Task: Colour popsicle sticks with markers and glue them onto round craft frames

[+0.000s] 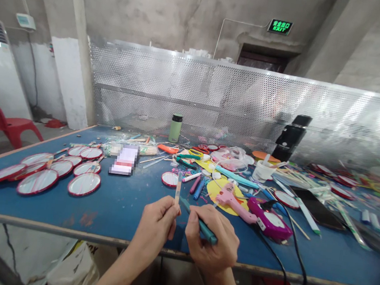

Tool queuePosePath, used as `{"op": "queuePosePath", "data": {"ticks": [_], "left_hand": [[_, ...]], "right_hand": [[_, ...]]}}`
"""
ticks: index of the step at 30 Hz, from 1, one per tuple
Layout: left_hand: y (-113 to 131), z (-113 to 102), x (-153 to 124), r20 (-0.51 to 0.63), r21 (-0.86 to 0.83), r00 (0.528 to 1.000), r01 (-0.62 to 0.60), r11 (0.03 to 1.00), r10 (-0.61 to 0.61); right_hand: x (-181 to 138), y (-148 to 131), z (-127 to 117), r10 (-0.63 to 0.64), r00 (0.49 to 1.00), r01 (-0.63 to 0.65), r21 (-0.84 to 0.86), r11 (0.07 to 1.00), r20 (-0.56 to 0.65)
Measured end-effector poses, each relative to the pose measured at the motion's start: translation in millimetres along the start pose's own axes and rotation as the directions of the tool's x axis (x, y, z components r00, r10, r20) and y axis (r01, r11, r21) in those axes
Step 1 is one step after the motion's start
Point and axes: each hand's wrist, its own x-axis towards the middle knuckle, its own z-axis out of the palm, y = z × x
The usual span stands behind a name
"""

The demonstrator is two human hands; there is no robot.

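Pinched upright in my left hand [156,225] is a thin flat wooden stick [177,191], with a bluish part at its top. My right hand [215,242] grips a teal marker [207,231] like a pen, its tip pointing toward the stick just above my left fingers. Whether tip and stick touch, I cannot tell. Just beyond the stick lies a small round disc with a red rim [170,179]. A blue marker [199,188] and a purple marker [195,184] rest near it.
Several red-rimmed round discs [84,184] cluster on the left of the blue table [114,219]. A pink glue gun [233,202], a purple device [272,221] and black cables occupy the right. Behind stand a green bottle [175,128], a white cup [262,171] and a perforated metal screen [183,86].
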Motion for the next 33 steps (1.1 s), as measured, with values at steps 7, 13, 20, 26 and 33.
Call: {"op": "queuePosePath", "data": {"ticks": [7,13,20,26,33], "left_hand": [[0.9,0.3,0.1,0.002,-0.015,1.000,-0.001,1.000,0.002],[1.4,0.9,1.0,0.002,-0.027,1.000,0.002,1.000,-0.002],[1.8,0.6,1.0,-0.002,-0.005,1.000,0.007,1.000,-0.007],[-0.6,0.6,1.2,0.001,-0.022,1.000,0.007,1.000,-0.007],[-1.0,0.8,0.3,-0.003,-0.017,1.000,0.004,1.000,-0.004]], "right_hand": [[2.1,-1.0,0.0,-0.019,1.000,0.019,0.008,1.000,0.005],[3.1,-2.4,0.1,-0.027,1.000,0.027,0.006,1.000,0.012],[1.3,-0.8,0.0,-0.022,1.000,0.022,0.003,1.000,0.021],[2.2,-2.5,-0.5,-0.038,0.999,0.038,-0.004,0.999,0.029],[1.9,-1.6,-0.2,-0.035,0.999,0.035,-0.006,0.999,0.031]]}}
